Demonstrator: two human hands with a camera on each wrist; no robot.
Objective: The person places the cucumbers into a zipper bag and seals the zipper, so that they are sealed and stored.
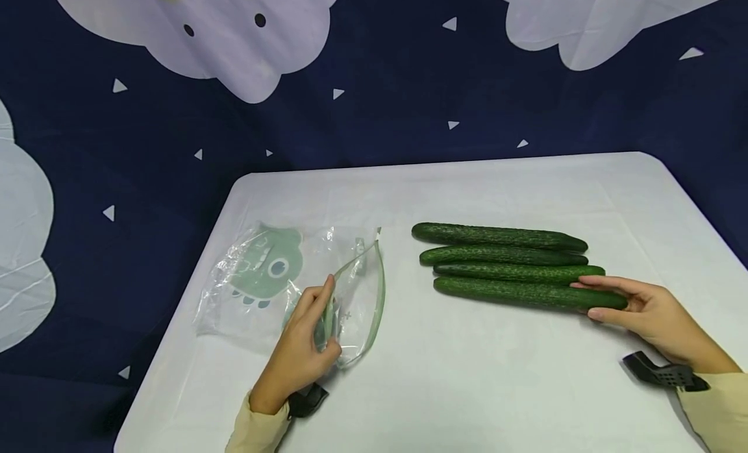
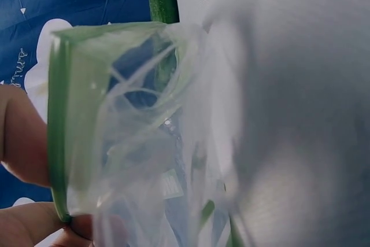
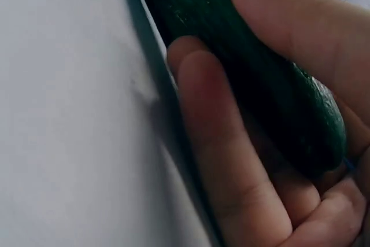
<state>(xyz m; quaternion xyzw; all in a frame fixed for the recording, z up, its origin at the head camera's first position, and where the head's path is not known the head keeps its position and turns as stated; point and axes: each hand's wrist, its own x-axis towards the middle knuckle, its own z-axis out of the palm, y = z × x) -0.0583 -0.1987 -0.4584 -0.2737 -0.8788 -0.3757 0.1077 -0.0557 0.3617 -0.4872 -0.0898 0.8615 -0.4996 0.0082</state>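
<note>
A clear plastic zip bag (image 1: 265, 268) with a green cartoon print lies on the left of the table, its green-edged mouth spread toward the right. My left hand (image 1: 300, 346) grips the bag at that mouth; the left wrist view has the green edge (image 2: 59, 125) between thumb and fingers. Four would be too exact for the row of several cucumbers at the right, lying side by side. My right hand (image 1: 663, 313) pinches the right end of the nearest cucumber (image 1: 514, 293), thumb on the near side and fingers on the far side. In the right wrist view, fingers (image 3: 211, 120) lie along this cucumber.
Behind the held cucumber lie a thin cucumber (image 1: 508, 272), another cucumber (image 1: 497, 254) and the farthest cucumber (image 1: 491, 235). All rest on a white-covered table (image 1: 444, 388). A dark blue cloth (image 1: 386, 115) with clouds and triangles hangs behind the table.
</note>
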